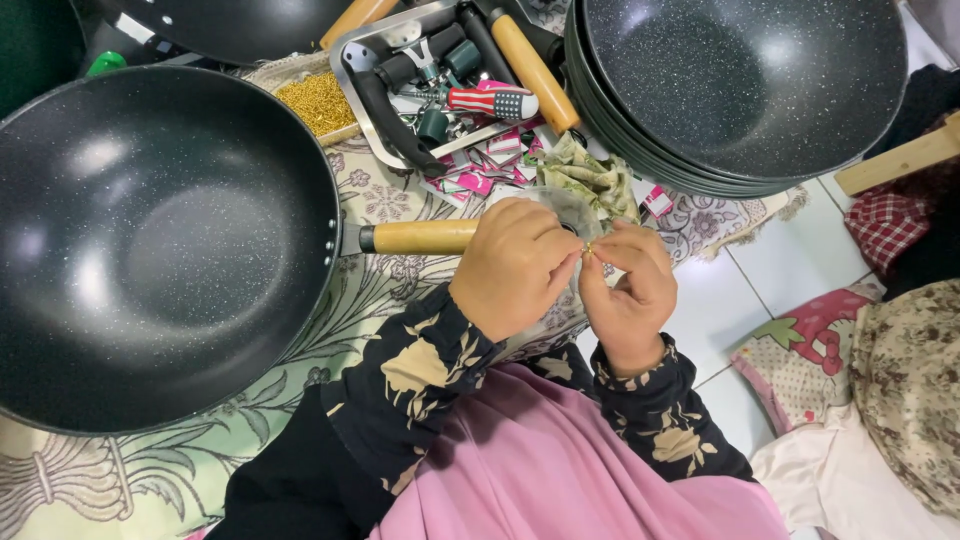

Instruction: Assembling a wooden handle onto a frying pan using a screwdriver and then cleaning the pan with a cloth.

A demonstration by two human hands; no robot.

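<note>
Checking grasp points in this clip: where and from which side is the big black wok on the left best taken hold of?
Probably by its wooden handle. The wok lies flat and wide, its rim too broad to grip, while the handle juts out to the right, bare along most of its length. Come from the right or above; the left hand rests right beside its end.

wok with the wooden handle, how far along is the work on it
Looks done: the wooden handle already sits against the black wok. In hand: the left hand and right hand pinch a tiny gold piece between their fingertips, beside the handle's end. Likely left: the stack of handleless woks, with loose handles in the metal tray and a box of gold pieces.
</note>
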